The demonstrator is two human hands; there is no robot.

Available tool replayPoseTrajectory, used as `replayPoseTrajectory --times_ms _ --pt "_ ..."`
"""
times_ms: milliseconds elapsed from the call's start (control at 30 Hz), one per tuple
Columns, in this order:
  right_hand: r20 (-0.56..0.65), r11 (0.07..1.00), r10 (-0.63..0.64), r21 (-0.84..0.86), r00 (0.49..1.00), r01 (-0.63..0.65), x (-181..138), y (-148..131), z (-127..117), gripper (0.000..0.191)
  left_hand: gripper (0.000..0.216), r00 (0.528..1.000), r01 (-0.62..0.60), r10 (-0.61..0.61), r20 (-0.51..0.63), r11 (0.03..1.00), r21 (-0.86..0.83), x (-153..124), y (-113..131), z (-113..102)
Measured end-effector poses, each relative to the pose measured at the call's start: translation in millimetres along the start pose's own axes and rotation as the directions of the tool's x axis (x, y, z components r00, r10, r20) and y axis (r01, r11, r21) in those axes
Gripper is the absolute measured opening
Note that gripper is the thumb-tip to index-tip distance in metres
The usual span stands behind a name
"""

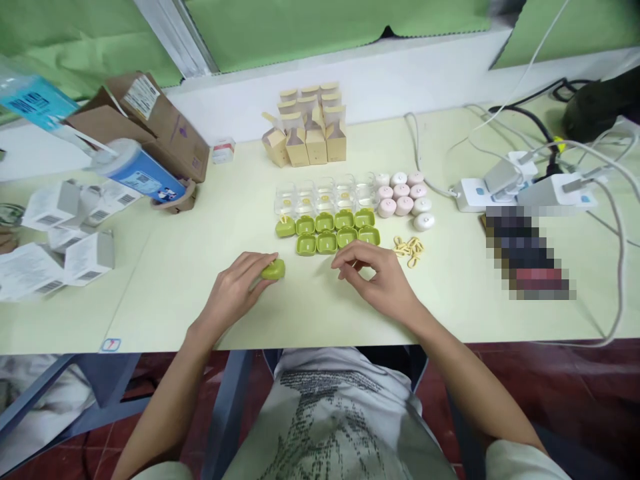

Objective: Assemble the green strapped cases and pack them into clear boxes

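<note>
My left hand (235, 290) holds a small green case (273, 270) with its fingertips, just above or on the table. My right hand (377, 277) hovers in front of the rows of open green cases (327, 243), its fingers loosely curled and nothing visible between them. Another green case with a yellow loop on top, seemingly closed (285, 227), sits at the left end of those rows. Small yellow loops (409, 250) lie in a pile to the right of my right hand. Behind the green cases stand clear plastic cups (325, 193) with yellow marks inside.
Pink and white rounded pieces (401, 192) stand right of the cups. Open kraft boxes (316, 145) are by the wall. White boxes (90, 257), a blue-labelled canister (143, 175) and a cardboard carton (165, 127) are left. A power strip (475, 193) with cables lies right.
</note>
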State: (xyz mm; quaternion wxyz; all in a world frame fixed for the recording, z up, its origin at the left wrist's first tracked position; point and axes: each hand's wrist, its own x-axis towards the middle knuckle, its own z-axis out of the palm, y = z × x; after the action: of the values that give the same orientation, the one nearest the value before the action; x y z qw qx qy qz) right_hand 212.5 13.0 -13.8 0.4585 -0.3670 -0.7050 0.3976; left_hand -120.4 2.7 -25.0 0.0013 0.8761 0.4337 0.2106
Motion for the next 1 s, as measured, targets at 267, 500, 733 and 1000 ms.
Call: replayPoseTrajectory --times_ms 267,500,733,1000 --pt "-0.023 1.000 0.014 -0.005 1.000 -0.014 1.8 3.0 -0.9 0.027 0.044 0.989 0.104 -0.113 -0.096 0.990 -0.096 20.0 -8.9 6.7" --pt "-0.017 1.000 -0.015 -0.003 1.000 0.015 1.1 0.4 -3.1 0.025 0.029 0.951 0.216 -0.246 -0.187 0.962 -0.168 28.9 0.7 19.7" --pt "-0.016 1.000 0.000 0.013 1.000 0.000 3.1 -2.6 -3.7 0.023 0.035 0.930 0.286 -0.322 -0.177 0.937 -0.202 38.7 2.6 25.6" --pt "-0.011 0.999 -0.019 0.030 1.000 0.019 2.5 -3.6 -3.9 0.024 0.038 0.914 0.327 -0.367 -0.172 0.918 -0.224 37.0 3.2 30.1"
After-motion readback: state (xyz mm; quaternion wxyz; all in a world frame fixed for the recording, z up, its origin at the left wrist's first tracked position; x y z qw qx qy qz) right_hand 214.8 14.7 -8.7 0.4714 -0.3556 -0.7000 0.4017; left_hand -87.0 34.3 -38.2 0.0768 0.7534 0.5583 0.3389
